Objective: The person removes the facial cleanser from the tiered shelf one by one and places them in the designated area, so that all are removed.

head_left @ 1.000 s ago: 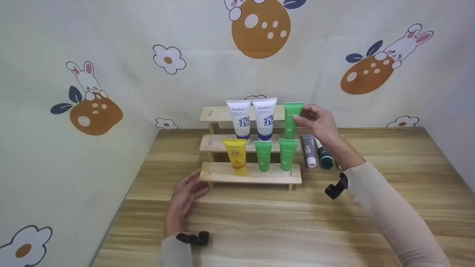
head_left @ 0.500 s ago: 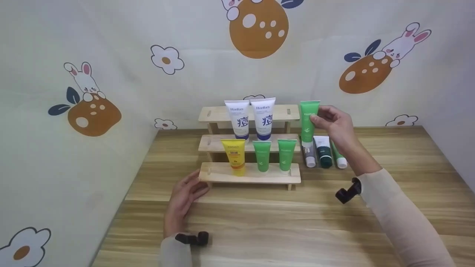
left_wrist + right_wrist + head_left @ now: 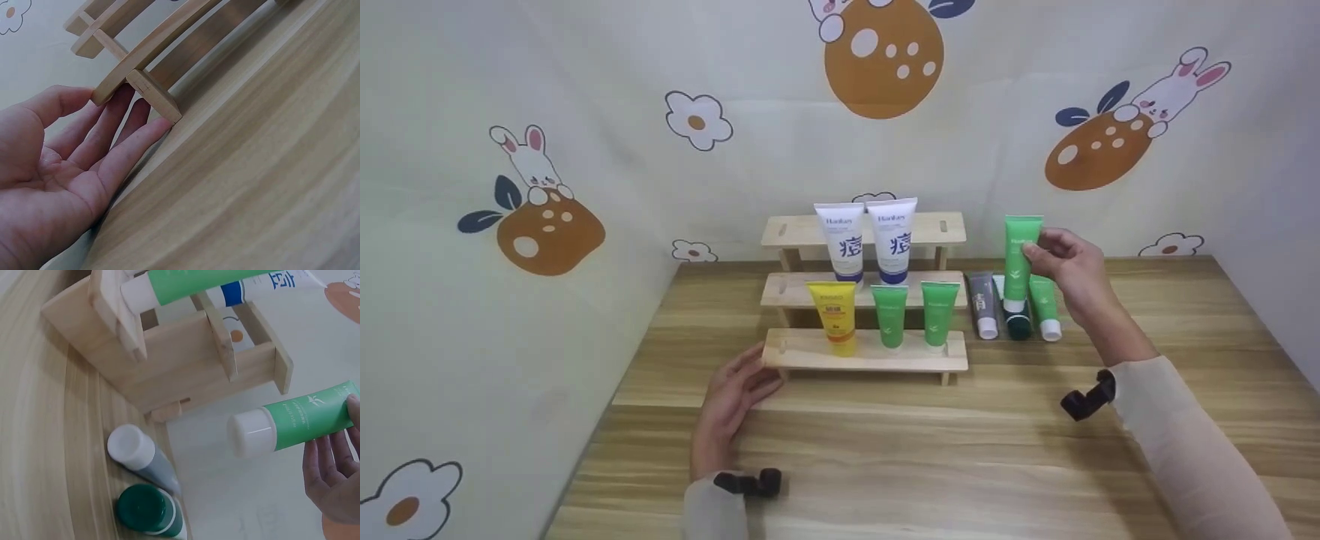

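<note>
My right hand (image 3: 1078, 279) pinches a green squeeze tube (image 3: 1017, 270) with thumb and fingers, raised over the tubes lying right of the rack; its white cap (image 3: 251, 433) points down. The left hand (image 3: 733, 399) holds the front left corner of a three-step wooden display rack (image 3: 911, 363). In the left wrist view its thumb is at the end of the shelf board (image 3: 129, 63), its fingers reaching beneath, by the short leg (image 3: 154, 97). A yellow tube (image 3: 837, 319) and two green tubes (image 3: 891, 319) stand on the lowest step.
Two white tubes with blue caps (image 3: 892, 244) stand on the middle step. Right of the rack lie a grey tube (image 3: 984, 304), a tube with a dark green cap (image 3: 1018, 325) and another green tube (image 3: 1045, 306). A patterned cloth (image 3: 780, 150) hangs close behind.
My right hand has carried the green tube rightward from beside the rack's upper steps to over the lying tubes, dipping slightly. The left hand has stayed at the rack's corner.
</note>
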Tool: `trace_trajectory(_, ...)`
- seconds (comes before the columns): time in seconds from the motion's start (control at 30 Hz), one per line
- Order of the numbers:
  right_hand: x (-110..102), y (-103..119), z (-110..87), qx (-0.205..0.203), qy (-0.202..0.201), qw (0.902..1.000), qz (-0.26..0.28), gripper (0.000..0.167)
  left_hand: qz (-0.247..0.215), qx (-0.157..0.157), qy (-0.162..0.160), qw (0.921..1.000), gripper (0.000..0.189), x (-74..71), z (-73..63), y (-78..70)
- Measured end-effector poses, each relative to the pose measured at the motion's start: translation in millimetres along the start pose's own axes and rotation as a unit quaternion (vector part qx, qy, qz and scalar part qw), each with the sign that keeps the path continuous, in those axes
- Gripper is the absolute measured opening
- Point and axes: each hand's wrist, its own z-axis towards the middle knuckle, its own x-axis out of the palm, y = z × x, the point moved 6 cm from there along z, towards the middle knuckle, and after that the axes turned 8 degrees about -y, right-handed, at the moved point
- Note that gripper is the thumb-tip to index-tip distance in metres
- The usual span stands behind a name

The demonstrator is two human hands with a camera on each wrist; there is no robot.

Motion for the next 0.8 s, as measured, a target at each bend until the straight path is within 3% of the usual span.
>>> trace_trajectory(0.3,-23,-15,4.0,0.014,-0.022,0.9986,0.046,0.037,0.006,0.004,0.004,1.0,0.046,0.6,0.1,-0.7)
trace_trajectory(0.53,-47,-31,11.1,0.022,-0.053,0.9977,0.037,0.035,0.015,0.011,0.012,0.9998,0.046,2.6,-0.9,-2.9)
trace_trajectory(0.8,-67,-56,21.6,0.066,-0.055,0.9963,-0.005,0.077,0.017,0.013,0.001,0.9998,0.047,0.5,-1.3,-2.5)
